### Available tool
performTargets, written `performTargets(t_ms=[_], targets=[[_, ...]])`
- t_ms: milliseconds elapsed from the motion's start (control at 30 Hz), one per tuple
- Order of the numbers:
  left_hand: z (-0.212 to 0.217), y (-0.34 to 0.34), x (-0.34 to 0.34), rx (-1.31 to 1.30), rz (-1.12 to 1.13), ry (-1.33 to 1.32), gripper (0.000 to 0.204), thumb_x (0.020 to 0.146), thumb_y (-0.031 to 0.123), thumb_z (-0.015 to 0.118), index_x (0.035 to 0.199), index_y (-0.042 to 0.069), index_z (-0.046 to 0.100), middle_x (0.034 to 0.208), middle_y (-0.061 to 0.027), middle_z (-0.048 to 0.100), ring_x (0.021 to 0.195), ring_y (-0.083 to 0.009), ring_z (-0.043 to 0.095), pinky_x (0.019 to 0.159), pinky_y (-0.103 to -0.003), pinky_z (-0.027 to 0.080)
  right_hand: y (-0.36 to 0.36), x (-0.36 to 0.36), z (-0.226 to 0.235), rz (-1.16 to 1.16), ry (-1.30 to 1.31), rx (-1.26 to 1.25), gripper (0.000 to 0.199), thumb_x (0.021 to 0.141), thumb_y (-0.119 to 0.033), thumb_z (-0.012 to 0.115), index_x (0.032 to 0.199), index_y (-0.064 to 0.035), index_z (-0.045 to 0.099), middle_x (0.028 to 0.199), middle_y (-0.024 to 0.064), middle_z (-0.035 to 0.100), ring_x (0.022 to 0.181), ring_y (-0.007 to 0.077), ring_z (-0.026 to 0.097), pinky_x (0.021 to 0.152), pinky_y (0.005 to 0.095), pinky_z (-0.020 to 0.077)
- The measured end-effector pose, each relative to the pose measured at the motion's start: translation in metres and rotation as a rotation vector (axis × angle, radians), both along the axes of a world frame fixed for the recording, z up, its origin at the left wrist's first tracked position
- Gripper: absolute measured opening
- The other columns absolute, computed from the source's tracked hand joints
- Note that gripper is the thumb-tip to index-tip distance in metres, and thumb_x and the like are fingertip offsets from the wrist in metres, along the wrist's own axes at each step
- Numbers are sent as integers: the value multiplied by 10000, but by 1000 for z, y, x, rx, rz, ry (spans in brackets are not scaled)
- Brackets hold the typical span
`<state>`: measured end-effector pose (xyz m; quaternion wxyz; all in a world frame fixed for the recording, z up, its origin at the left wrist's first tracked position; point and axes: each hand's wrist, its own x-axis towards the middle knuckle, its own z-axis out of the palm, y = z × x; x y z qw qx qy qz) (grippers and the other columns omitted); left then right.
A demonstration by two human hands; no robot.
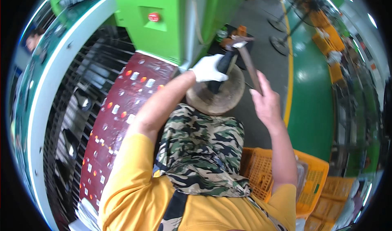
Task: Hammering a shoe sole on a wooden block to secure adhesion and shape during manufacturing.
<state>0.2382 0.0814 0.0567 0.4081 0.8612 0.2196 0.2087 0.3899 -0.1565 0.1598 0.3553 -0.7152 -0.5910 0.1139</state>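
Two hands meet around the upper centre of the head view. The left hand [208,68], in a white glove, is closed around a black shoe-like item [224,63], apparently to steady it over the round block [204,102]; whether item and block touch, I cannot tell. The right hand [267,102], bare, grips a hammer [248,62] low on its handle, likely for leverage, its head near the item's upper end. At lower right, an orange crate [316,173] stands beside the camouflage-covered lap [200,149], presumably for easy reach.
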Motion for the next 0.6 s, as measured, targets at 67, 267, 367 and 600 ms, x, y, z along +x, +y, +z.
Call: performTargets(t_ms=[67,267,367,600], targets=[[-8,0,11,22,67,-51,821,660,467,849,1309,38,587,1197,-209,684,1092,-343,663,985,-430,509,-2,10,-17,-2,74,157,519,960,-82,644,1463,-69,515,927,105,713,667,165,629,644,347,537],[-53,-27,-8,-395,-22,-258,705,684,291,848,1276,-11,612,1095,-99,707,995,-195,646,933,-343,515,-29,-7,-68,-282,339,109,531,999,-91,591,1485,-11,394,791,61,613,588,101,550,529,281,474],[-84,-72,-43,-995,-126,-178,527,770,219,785,1211,-27,634,1049,-82,686,943,-169,650,863,-342,550,-56,27,-191,-267,135,-266,495,993,-97,579,1454,-44,407,807,119,645,668,193,644,605,386,533],[-152,-157,-102,-1788,196,-202,406,812,228,706,1163,25,701,1043,-149,754,928,-292,724,900,-437,572,-28,0,-84,-176,607,-198,470,1020,-120,568,1469,-57,445,732,24,579,497,77,505,450,257,425]])
